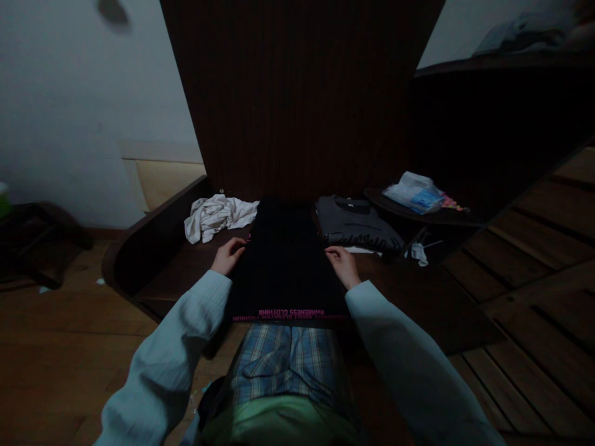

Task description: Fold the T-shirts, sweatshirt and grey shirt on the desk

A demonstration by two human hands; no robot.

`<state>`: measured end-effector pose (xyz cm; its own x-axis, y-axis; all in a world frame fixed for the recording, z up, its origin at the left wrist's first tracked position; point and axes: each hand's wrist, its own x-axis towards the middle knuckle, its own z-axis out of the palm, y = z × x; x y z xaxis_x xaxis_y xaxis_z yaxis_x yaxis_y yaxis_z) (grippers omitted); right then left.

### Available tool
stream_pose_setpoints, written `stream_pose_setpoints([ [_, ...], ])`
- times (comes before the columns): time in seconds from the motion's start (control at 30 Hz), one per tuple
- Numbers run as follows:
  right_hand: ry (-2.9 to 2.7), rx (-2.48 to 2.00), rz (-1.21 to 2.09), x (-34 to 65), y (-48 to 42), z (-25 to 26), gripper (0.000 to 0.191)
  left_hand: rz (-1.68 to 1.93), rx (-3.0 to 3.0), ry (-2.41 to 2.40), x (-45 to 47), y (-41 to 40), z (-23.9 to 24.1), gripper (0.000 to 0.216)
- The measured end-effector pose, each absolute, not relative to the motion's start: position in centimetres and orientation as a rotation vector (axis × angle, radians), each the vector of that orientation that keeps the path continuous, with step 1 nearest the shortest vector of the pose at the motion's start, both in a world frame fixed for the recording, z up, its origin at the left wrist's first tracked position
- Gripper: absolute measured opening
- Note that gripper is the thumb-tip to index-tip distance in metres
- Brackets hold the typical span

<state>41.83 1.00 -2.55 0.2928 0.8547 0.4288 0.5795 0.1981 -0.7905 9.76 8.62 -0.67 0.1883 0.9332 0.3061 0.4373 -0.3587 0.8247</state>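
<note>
A black garment (284, 260) with pink lettering along its near edge lies flat on a dark wooden surface (186, 272) in front of me. My left hand (227, 255) pinches the garment's left edge, fingers closed on the cloth. On the opposite side, my right hand (343, 263) grips the right edge the same way. Both arms wear pale long sleeves.
A crumpled white cloth (217, 215) lies at the back left. A folded grey shirt (356, 228) sits at the back right. Further right, a plastic packet (416, 192) rests on a round shelf. A dark wooden panel (297, 93) rises behind. Wooden floor surrounds.
</note>
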Motion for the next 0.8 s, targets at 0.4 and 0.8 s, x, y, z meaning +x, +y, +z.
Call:
stream_pose_setpoints([
  [0.4, -1.400, -1.607, 0.266, 41.6, 0.7, -1.7, 0.015, 1.008, 1.882, 1.339, 9.8, 8.9, -0.7, 0.025],
  [0.8, -1.467, -1.480, 0.406, 39.3, -7.0, 0.5, 0.033, 0.969, 2.168, 1.278, 8.7, -1.2, 2.2, 0.042],
])
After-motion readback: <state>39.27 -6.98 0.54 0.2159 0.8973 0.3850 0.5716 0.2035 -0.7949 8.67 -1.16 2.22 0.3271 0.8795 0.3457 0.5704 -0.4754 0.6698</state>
